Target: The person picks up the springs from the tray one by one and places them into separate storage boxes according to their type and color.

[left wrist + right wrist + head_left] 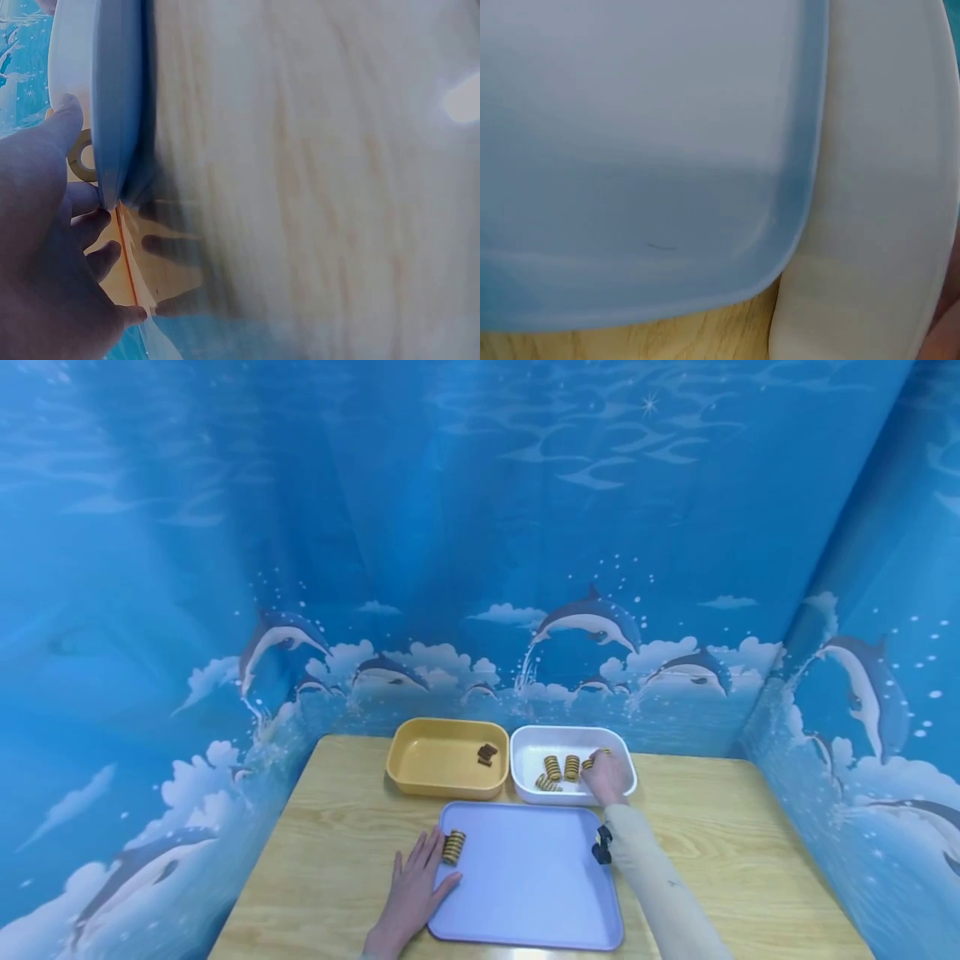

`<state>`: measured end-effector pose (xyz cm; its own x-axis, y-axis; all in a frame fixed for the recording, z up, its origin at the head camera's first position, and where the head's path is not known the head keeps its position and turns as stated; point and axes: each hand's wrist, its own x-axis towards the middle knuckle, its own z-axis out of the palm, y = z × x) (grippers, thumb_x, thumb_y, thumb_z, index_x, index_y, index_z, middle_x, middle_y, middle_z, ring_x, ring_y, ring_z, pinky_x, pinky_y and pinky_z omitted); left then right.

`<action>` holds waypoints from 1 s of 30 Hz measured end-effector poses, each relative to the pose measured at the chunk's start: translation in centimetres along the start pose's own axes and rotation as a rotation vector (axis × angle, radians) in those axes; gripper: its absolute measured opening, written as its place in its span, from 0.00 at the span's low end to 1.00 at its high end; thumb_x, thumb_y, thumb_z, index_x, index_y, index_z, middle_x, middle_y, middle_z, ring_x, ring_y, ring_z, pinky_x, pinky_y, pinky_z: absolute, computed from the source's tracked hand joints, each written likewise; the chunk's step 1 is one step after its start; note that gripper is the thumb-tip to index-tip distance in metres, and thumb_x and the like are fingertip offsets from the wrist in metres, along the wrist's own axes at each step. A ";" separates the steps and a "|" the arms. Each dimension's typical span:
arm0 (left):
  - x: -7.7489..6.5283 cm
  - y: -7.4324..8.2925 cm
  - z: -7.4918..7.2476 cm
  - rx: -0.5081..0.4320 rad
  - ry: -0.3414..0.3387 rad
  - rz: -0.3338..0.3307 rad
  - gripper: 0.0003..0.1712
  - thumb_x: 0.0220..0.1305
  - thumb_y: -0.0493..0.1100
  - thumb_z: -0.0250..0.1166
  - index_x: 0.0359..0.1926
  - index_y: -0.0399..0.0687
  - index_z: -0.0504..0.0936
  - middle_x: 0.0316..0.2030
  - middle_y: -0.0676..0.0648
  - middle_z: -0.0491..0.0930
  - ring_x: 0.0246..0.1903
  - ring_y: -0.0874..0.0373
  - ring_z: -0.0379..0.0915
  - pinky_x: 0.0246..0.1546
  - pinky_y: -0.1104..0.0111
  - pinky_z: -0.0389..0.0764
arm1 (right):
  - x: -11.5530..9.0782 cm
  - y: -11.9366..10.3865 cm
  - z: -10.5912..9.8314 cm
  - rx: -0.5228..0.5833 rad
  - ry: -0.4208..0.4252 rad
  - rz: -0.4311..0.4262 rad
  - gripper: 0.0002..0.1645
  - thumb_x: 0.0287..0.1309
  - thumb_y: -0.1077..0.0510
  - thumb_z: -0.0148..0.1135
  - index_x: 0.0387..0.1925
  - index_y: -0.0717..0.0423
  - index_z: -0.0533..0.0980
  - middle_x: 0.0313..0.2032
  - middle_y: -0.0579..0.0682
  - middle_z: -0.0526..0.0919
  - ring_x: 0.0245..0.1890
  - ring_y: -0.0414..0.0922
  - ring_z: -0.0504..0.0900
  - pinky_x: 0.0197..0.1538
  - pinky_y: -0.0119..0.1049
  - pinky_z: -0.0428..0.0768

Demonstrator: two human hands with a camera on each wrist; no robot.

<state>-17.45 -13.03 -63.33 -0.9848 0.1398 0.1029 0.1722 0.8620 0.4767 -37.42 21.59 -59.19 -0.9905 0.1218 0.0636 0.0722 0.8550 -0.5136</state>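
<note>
My left hand (412,889) lies spread at the left rim of the pale lavender tray (536,877), fingers fairly straight and thumb over the rim. Beside its fingertips, a yellow-and-dark striped roll (453,847) sits on the tray; the left wrist view shows its hollow round end (84,156). Inside the white bin (528,792), my right hand (607,778) has its fingers bent down over a striped roll (588,765), partly hiding it. Several more striped rolls (552,767) lie to its left. In the right wrist view, only a sliver of the hand (941,341) shows beyond the bin wall.
To the left of the white bin stands a yellow bin (435,768) with several small dark brown pieces (487,753) in it. Both bins are behind the tray on the wooden table (330,843). A blue dolphin-print curtain (450,568) encloses the table's back and sides.
</note>
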 end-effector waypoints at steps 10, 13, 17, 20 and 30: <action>0.0 -0.1 0.1 0.007 -0.005 -0.003 0.43 0.70 0.60 0.62 0.73 0.35 0.64 0.74 0.37 0.62 0.73 0.35 0.55 0.68 0.27 0.49 | -0.6 -0.8 -2.2 0.129 0.232 -0.008 0.16 0.68 0.59 0.58 0.52 0.62 0.81 0.39 0.61 0.87 0.37 0.59 0.85 0.38 0.55 0.82; 0.0 -0.2 0.0 0.008 0.012 0.012 0.43 0.69 0.59 0.63 0.73 0.34 0.65 0.74 0.37 0.63 0.73 0.35 0.57 0.66 0.26 0.50 | -1.2 -1.6 -2.7 0.183 0.284 -0.035 0.14 0.68 0.59 0.58 0.51 0.60 0.82 0.39 0.59 0.88 0.36 0.57 0.85 0.36 0.54 0.81; 0.0 -0.3 -0.1 0.003 0.043 0.035 0.42 0.69 0.57 0.64 0.71 0.32 0.67 0.73 0.35 0.64 0.72 0.34 0.58 0.66 0.26 0.52 | -2.6 -3.0 -2.8 0.253 0.319 -0.074 0.12 0.66 0.61 0.60 0.48 0.59 0.83 0.38 0.58 0.88 0.32 0.55 0.85 0.35 0.52 0.80; 0.0 -0.3 -0.1 -0.003 0.043 0.032 0.42 0.69 0.58 0.63 0.72 0.33 0.66 0.73 0.35 0.64 0.72 0.34 0.57 0.66 0.26 0.50 | -3.7 -3.9 -2.4 0.286 0.322 -0.096 0.10 0.66 0.62 0.62 0.46 0.59 0.84 0.37 0.57 0.89 0.31 0.53 0.86 0.35 0.48 0.80; -0.2 -0.1 0.1 -0.013 0.020 0.020 0.43 0.70 0.59 0.62 0.73 0.34 0.65 0.74 0.37 0.63 0.73 0.35 0.55 0.67 0.27 0.49 | -7.2 -6.8 0.0 0.313 0.334 -0.195 0.08 0.62 0.63 0.66 0.42 0.58 0.85 0.35 0.53 0.88 0.30 0.49 0.86 0.35 0.47 0.83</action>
<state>-17.31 -13.10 -63.54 -0.9805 0.1470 0.1303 0.1924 0.8526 0.4858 -30.76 14.88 -56.17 -0.8866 0.1733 0.4288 -0.2003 0.6919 -0.6937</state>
